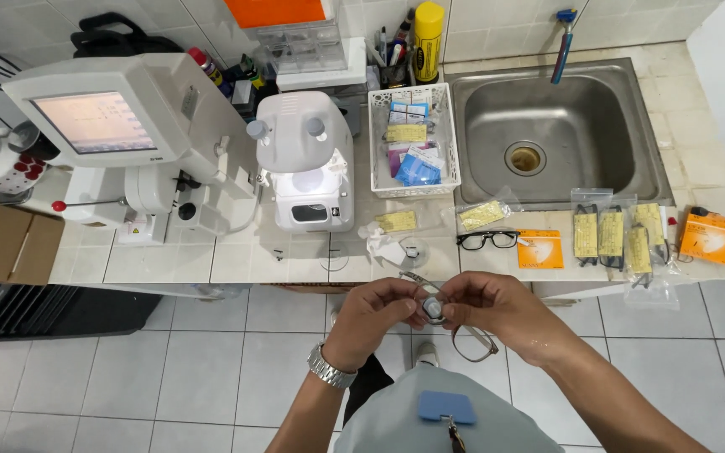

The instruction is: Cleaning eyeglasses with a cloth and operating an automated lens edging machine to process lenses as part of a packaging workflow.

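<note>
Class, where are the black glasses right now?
The black glasses lie on the counter in front of the sink, between a yellow packet and an orange packet.

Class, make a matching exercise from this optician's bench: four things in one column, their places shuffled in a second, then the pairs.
1 thin metal spectacle frame
2 black-rimmed glasses
3 white mesh basket
4 silver wristwatch

a on the left wrist
b left of the steel sink
c held between left hand and right hand
d on the counter before the sink

Pairs: 1c, 2d, 3b, 4a
</note>
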